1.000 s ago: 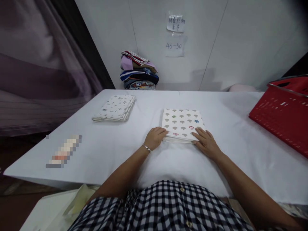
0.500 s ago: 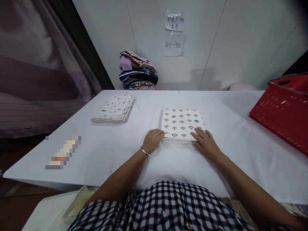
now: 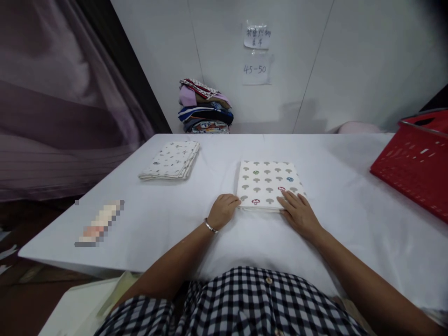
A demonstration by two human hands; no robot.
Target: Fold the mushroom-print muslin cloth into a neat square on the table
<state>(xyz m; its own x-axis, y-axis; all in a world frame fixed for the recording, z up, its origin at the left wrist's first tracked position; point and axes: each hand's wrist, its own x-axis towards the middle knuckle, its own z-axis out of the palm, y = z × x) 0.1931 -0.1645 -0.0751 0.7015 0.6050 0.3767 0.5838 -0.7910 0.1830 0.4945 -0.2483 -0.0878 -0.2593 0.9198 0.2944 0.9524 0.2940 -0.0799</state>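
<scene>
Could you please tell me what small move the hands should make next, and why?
Perhaps even up the near edge of the folded mushroom-print cloth: its layers seem not quite flush there, and the left hand is at the near left corner while the right hand rests on the near right corner.
</scene>
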